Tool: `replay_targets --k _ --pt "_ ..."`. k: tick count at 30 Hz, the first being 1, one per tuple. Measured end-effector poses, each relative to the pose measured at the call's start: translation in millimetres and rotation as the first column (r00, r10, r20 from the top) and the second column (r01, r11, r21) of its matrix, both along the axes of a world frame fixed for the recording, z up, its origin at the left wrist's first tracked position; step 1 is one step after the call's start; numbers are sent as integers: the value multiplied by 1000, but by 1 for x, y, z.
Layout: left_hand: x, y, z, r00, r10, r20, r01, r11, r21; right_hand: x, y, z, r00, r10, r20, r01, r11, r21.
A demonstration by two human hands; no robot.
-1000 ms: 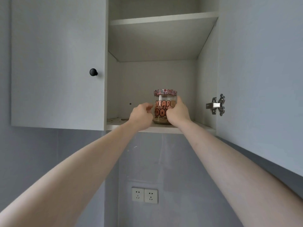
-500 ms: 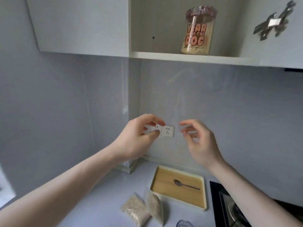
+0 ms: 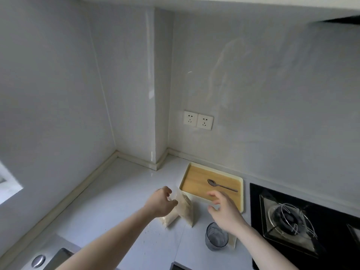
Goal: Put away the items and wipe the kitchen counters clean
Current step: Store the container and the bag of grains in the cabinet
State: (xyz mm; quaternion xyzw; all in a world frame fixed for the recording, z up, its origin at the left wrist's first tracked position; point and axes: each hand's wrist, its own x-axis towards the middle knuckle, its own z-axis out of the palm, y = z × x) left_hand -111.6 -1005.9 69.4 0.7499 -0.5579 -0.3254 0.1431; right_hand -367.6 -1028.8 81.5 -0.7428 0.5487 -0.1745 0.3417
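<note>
Two clear bags of pale grain lie on the grey counter (image 3: 120, 193): one bag (image 3: 186, 208) stands on edge, the other bag (image 3: 169, 219) lies flat under my left hand (image 3: 160, 202). That hand hovers just above them with fingers loosely curled, holding nothing. My right hand (image 3: 224, 209) is spread over the near edge of a cream tray (image 3: 242, 193) with a wooden base, also empty. A metal spoon (image 3: 221, 185) lies in the tray. A ribbed grey glass (image 3: 216, 239) stands below my right wrist.
A black gas hob (image 3: 292, 217) with a wire pan support fills the right side. A sink corner with a round metal fitting (image 3: 38, 261) shows at bottom left. Two wall sockets (image 3: 198, 120) sit above the tray. Fine crumbs dot the counter near the bags.
My view has dropped from the open cupboard, where the lidded jar stayed on the shelf, down to the counter. Both hands let go of the jar and came down over the bags and tray.
</note>
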Motion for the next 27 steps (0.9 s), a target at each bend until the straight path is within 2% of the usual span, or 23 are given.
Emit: replay_targets --k 5,8,15,21,27 --pt "-10 -22 -47 995 94 19 -96 984 149 4 -5 -28 999 9 -33 -7 997 82" --pt "-14 -39 -60 993 66 102 -86 976 202 6 -8 -38 999 6 -32 -3 995 99" --pt "-27 -51 -62 967 113 227 -142 983 119 4 -16 -43 1000 -6 -26 9 995 103" --pt "-42 -43 -37 965 -66 255 78 996 -36 -4 -20 -27 1000 -9 -29 11 999 52" --pt "-34 -21 30 885 -260 386 339 928 -152 -5 -15 14 997 32 -67 -34 999 -25"
